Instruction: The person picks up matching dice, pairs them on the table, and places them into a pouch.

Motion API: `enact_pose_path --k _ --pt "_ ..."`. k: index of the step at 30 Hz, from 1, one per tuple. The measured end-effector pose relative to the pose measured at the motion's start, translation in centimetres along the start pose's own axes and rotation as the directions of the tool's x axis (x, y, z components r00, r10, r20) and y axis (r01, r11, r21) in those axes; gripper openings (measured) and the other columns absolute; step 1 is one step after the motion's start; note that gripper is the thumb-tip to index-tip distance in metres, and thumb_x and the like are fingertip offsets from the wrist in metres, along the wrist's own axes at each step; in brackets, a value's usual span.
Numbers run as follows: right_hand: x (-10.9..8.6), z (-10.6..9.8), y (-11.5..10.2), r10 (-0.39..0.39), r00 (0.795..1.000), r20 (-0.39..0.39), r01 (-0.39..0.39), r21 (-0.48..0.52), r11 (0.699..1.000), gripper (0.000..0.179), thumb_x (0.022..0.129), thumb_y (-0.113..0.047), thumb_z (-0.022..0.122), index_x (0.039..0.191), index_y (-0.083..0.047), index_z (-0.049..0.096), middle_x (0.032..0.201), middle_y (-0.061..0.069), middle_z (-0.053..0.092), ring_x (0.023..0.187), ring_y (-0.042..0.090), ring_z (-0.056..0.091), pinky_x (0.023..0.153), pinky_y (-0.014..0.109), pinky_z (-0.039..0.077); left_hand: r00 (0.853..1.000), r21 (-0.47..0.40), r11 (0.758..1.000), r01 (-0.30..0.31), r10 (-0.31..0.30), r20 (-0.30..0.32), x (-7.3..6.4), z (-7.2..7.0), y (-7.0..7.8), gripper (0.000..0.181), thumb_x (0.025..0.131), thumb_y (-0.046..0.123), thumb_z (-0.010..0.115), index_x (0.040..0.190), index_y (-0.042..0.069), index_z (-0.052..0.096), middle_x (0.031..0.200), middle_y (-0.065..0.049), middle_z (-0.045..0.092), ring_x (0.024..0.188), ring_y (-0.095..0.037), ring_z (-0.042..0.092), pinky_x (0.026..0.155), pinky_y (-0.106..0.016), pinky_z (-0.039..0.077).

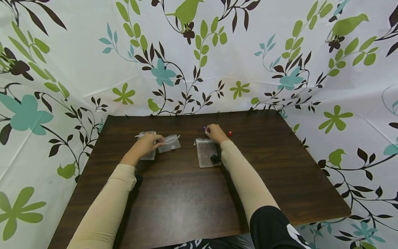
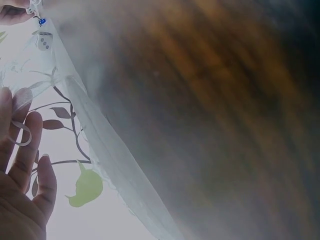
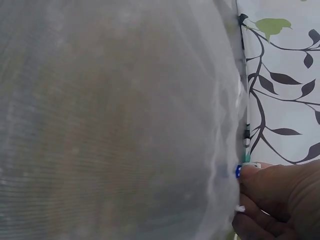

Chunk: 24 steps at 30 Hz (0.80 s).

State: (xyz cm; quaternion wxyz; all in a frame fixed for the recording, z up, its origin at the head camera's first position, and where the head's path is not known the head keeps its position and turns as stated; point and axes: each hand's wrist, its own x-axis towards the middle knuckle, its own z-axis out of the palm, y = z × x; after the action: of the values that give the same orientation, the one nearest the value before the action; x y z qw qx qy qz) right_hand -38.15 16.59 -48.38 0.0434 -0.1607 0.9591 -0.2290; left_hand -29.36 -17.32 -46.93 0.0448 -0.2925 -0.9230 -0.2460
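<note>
My left hand [image 1: 147, 144] pinches the edge of a small sheer white drawstring pouch [image 1: 169, 141]. A white die [image 2: 44, 42] with dark pips shows in this pouch in the left wrist view. Partly covered by that hand is another sheer pouch [image 1: 149, 156]. Farther right, my right hand [image 1: 215, 133] pinches a white die [image 3: 254, 164] between thumb and finger. A blue die [image 1: 204, 128] sits just left of those fingertips, and a red die [image 1: 230, 133] lies to their right. A flat sheer pouch [image 1: 206, 152] lies below the right hand, partly under the wrist.
The dark wooden table [image 1: 183, 204] carries everything. A patterned cloth [image 1: 192, 62] with leaves and birds hangs behind its far edge and along the sides. In the right wrist view, blurred sheer fabric [image 3: 125, 110] fills most of the picture.
</note>
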Motion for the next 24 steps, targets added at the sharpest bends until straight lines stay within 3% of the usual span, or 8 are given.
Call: enact_pose_path --k 6,12,20,24 --pt "-0.1 -0.2 -0.6 -0.028 1.000 0.001 0.028 0.003 1.000 0.019 0.102 -0.008 0.061 0.115 0.003 0.070 0.120 0.017 0.069 0.109 0.030 0.064 0.093 0.042 0.051 1.000 -0.012 1.000 0.004 -0.004 0.000 -0.1 0.0 0.0 0.007 0.092 0.011 0.075 0.099 0.007 0.074 0.090 -0.005 0.074 0.083 -0.021 0.068 0.077 -0.044 0.055" --pt "0.2 -0.3 -1.1 -0.037 0.999 -0.003 0.037 0.005 0.999 0.020 0.101 -0.009 0.063 0.117 0.002 0.070 0.115 0.015 0.070 0.106 0.028 0.065 0.093 0.042 0.052 1.000 -0.016 1.000 0.000 0.000 0.000 -0.1 0.0 -0.1 0.006 0.092 0.011 0.075 0.097 0.007 0.074 0.089 -0.004 0.073 0.082 -0.020 0.067 0.076 -0.043 0.055" --pt "0.4 -0.8 -2.3 -0.122 0.992 -0.019 0.121 -0.056 0.991 0.017 0.100 -0.007 0.063 0.112 0.003 0.072 0.111 0.015 0.071 0.102 0.027 0.066 0.093 0.040 0.051 1.000 -0.011 1.000 -0.003 0.003 -0.002 -0.1 0.0 -0.2 0.007 0.092 0.010 0.075 0.098 0.007 0.075 0.089 -0.004 0.073 0.083 -0.021 0.068 0.077 -0.044 0.055" --pt "0.5 -0.9 -3.1 -0.128 0.992 -0.006 0.127 -0.078 0.989 0.017 0.101 -0.008 0.062 0.111 0.001 0.072 0.111 0.014 0.071 0.102 0.026 0.065 0.092 0.038 0.051 1.000 -0.005 1.000 -0.006 0.006 0.002 -0.1 0.0 -0.1 0.006 0.092 0.010 0.075 0.098 0.007 0.074 0.089 -0.004 0.073 0.082 -0.021 0.068 0.076 -0.043 0.055"
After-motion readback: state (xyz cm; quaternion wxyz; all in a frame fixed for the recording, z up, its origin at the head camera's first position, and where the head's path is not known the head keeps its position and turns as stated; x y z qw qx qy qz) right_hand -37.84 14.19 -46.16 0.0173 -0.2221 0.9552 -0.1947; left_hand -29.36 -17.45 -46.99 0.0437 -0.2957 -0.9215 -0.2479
